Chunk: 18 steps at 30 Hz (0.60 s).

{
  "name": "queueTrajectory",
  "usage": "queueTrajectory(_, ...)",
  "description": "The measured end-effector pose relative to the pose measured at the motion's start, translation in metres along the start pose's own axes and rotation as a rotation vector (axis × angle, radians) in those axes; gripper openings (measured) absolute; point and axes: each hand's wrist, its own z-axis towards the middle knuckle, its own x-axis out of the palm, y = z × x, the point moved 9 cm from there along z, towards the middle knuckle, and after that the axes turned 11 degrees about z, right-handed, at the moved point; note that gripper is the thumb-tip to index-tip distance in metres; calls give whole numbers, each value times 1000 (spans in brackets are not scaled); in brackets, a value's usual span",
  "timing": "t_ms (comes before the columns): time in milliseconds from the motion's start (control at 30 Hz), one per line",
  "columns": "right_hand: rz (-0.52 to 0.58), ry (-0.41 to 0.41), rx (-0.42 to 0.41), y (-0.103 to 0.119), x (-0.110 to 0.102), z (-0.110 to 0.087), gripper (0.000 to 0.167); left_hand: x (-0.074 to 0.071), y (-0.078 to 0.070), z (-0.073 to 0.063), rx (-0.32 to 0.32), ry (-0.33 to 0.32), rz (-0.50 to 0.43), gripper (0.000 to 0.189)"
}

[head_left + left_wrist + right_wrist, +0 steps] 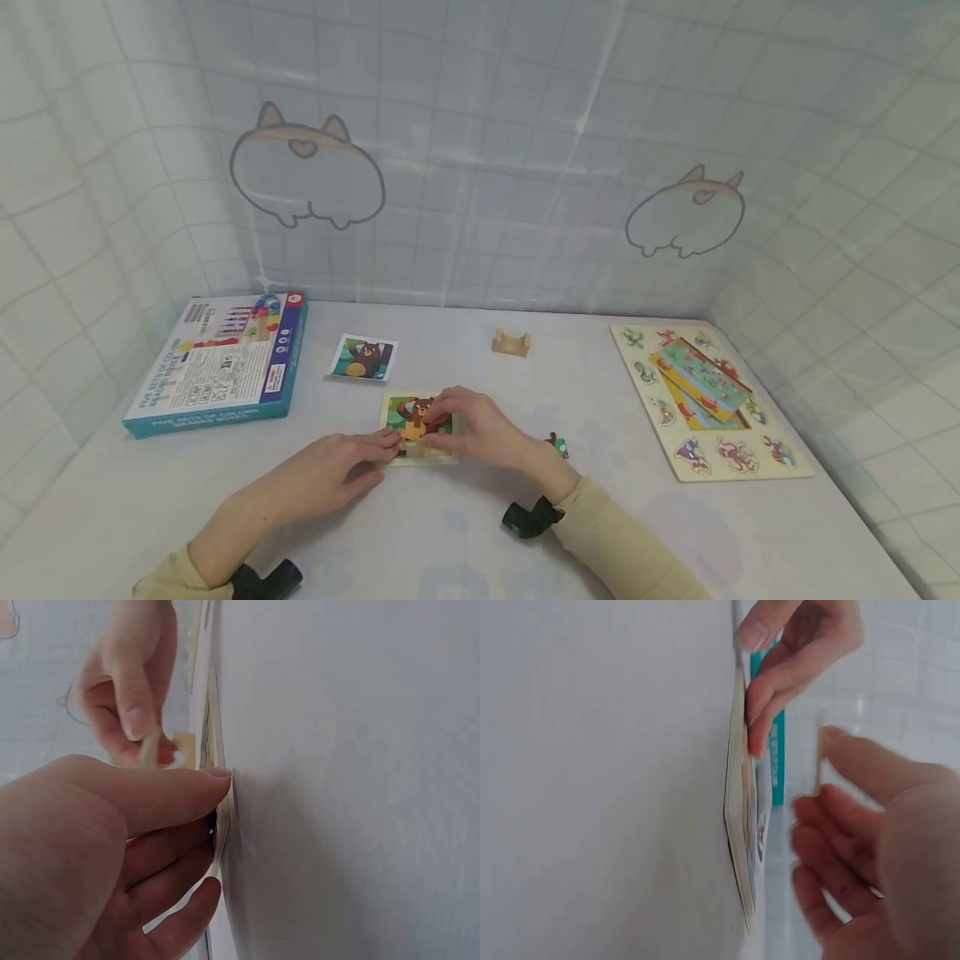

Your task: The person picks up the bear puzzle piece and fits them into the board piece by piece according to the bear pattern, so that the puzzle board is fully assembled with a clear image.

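A small wooden puzzle board [442, 460] with a bear picture lies on the table between both hands. My left hand [330, 467] holds its left side, thumb at the edge and fingertips over the picture. Just above the board, my right hand [483, 429] pinches a thin wooden puzzle piece [820, 757] between thumb and fingers, apart from the board in the right wrist view. The piece's printed face is hard to make out. Another printed piece [557, 446] lies partly hidden behind my right wrist. A bear picture card [365, 358] lies behind the board.
At the left lies a flat toy box [225, 358] with a teal edge. A small notched wooden block [512, 342] stands toward the back. On the right is a wooden animal puzzle board [693, 467] with colourful cards [705, 379] on top. Curtain-like walls enclose the table.
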Motion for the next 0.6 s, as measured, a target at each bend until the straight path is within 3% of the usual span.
queueTrajectory(600, -160, 82, 78, -12, 16, -5, 19, -2, -2, -2, -16, -24, 3, 36)
